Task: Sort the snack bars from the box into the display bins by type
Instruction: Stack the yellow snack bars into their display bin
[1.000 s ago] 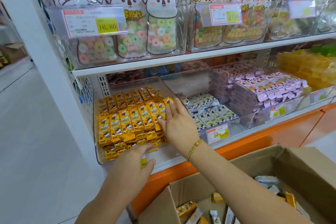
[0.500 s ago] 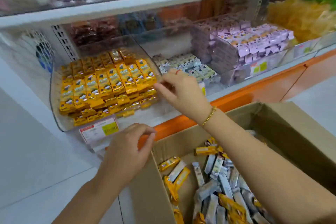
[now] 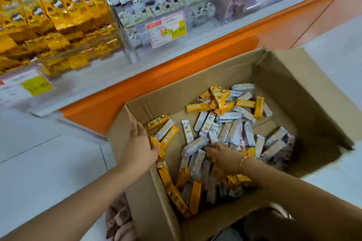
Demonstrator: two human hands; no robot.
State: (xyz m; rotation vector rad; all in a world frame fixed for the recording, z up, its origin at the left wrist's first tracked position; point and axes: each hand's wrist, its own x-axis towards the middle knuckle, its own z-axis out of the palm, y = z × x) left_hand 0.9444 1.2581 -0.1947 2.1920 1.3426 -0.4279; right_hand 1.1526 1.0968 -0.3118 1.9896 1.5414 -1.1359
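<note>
Honestly, this looks nowhere near finished. Up on the shelf [image 3: 176,53], the yellow bin [image 3: 125,49] is packed with neat rows of yellow bars. The silver bin [image 3: 141,39] just beside it, the one with the price tag [image 3: 166,28] on its front, has a decent stack of silver ones too. So a good chunk of the sorting looks done. Both bins are blurry, so no idea how much room is left in them.

Down on the floor [image 3: 49,152], the cardboard box [image 3: 293,88] has a big mixed pile [image 3: 225,129] across its bottom. It's mostly silver wrappers, with yellow ones scattered through and a loose run of yellow down the left wall. I'd guess dozens to go.

The left hand [image 3: 140,143] lies flat against the box's left wall. Its fingers [image 3: 135,126] are straight and holding nothing I can see, and the thumb touches a yellow bar [image 3: 154,141]. The right hand [image 3: 223,155], with a bracelet [image 3: 242,162] on the wrist, is down in the middle of the pile on top of silver bars [image 3: 195,145]. Its fingers are half buried among the wrappers, so I can't tell whether it's gripping one. My read: it's going for the next handful.
</note>
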